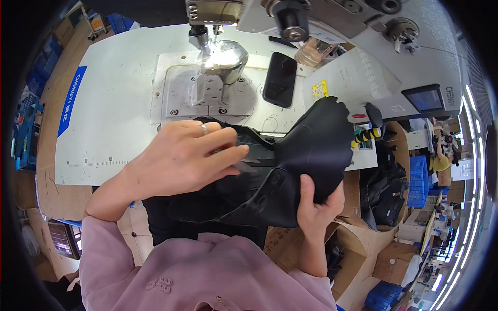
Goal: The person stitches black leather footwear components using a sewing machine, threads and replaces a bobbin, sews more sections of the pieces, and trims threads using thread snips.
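A black leather-like boot upper (317, 140) lies across my lap at the table's front edge, its scalloped, flared end raised to the right. My right hand (320, 207) grips that flared part from below, thumb on the near side. Over the upper's open middle is my left hand (189, 155), with a ring on one finger. Its fingers are curled and pressed together. Greyish, pointed shapes show beside the fingertips; I cannot tell whether they are held or part of the lining. Beyond the hands stands a sewing machine (215, 13) with a lit, shiny metal post (225, 61).
A black phone (280, 79) lies on the white machine table (119, 103), right of the post. The machine's body with a small screen (423, 98) rises at the right. Below it, a cardboard box (402, 155) holds black pieces. Blue crates (418, 181) stand farther right.
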`<state>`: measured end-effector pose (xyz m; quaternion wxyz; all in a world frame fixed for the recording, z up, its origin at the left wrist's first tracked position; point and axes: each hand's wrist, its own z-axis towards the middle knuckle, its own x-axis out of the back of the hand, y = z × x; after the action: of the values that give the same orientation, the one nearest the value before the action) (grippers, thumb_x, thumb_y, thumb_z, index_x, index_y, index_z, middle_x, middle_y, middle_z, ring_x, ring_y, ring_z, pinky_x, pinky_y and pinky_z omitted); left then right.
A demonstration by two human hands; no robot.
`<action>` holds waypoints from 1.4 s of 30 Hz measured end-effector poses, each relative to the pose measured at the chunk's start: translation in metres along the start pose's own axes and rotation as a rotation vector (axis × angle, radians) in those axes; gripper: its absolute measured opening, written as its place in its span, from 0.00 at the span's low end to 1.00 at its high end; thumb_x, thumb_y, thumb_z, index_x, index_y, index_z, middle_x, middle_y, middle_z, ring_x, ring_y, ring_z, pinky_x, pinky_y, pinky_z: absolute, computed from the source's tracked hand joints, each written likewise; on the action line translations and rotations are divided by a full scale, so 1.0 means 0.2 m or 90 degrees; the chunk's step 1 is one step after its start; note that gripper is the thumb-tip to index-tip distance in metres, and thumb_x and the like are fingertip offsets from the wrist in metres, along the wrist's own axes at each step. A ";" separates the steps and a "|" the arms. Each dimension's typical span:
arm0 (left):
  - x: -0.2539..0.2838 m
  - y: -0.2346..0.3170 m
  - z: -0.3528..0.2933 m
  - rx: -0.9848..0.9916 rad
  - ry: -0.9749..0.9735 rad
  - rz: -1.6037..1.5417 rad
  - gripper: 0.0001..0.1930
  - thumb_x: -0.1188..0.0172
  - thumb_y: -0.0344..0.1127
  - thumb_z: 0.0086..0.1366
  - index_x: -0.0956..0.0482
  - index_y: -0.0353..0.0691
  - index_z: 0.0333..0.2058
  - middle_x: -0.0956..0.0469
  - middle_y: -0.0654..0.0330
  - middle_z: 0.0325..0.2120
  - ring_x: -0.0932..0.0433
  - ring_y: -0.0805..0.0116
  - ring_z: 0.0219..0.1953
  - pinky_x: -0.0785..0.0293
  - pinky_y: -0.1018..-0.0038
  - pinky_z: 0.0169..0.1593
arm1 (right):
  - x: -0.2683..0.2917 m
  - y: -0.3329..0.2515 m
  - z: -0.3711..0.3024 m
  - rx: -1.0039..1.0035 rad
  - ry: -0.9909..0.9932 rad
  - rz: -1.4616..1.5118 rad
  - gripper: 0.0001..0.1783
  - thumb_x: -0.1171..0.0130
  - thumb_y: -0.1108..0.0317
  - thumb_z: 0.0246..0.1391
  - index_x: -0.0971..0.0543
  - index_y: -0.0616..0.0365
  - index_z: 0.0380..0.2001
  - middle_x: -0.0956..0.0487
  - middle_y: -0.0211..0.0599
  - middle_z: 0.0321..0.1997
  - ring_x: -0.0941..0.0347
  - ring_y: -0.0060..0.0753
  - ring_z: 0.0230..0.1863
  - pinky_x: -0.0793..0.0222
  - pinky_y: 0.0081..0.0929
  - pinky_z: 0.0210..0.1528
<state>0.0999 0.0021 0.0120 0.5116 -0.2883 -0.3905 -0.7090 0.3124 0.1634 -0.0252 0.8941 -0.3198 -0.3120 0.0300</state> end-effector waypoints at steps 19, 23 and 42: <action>-0.09 -0.50 -0.72 0.516 0.073 0.159 0.12 0.46 0.30 0.65 0.23 0.35 0.46 0.24 0.53 0.44 0.26 0.58 0.47 0.30 0.70 0.49 | 1.18 0.19 0.11 0.172 0.447 -0.726 0.14 0.41 0.77 0.51 0.22 0.62 0.43 0.19 0.42 0.42 0.26 0.41 0.45 0.33 0.31 0.48; -0.10 -0.59 -0.89 0.489 0.098 0.429 0.19 0.51 0.37 0.68 0.27 0.41 0.55 0.32 0.52 0.58 0.38 0.52 0.62 0.45 0.59 0.62 | 1.33 0.62 0.29 0.082 0.250 -0.989 0.13 0.43 0.72 0.51 0.21 0.42 0.40 0.21 0.13 0.47 0.35 0.26 0.61 0.60 0.47 0.63; -0.12 -0.65 -0.91 0.537 0.047 0.342 0.22 0.54 0.44 0.70 0.27 0.34 0.53 0.28 0.47 0.53 0.32 0.49 0.57 0.36 0.61 0.58 | 1.11 1.35 -1.03 -0.283 0.375 -0.690 0.18 0.45 0.76 0.50 0.25 0.62 0.47 0.25 0.46 0.52 0.30 0.49 0.53 0.38 0.42 0.57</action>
<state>-0.0174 -0.1171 -0.1375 0.7615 -0.1216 -0.5367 -0.3424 0.6498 0.3203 -0.1887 0.7433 -0.2892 -0.1700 -0.5788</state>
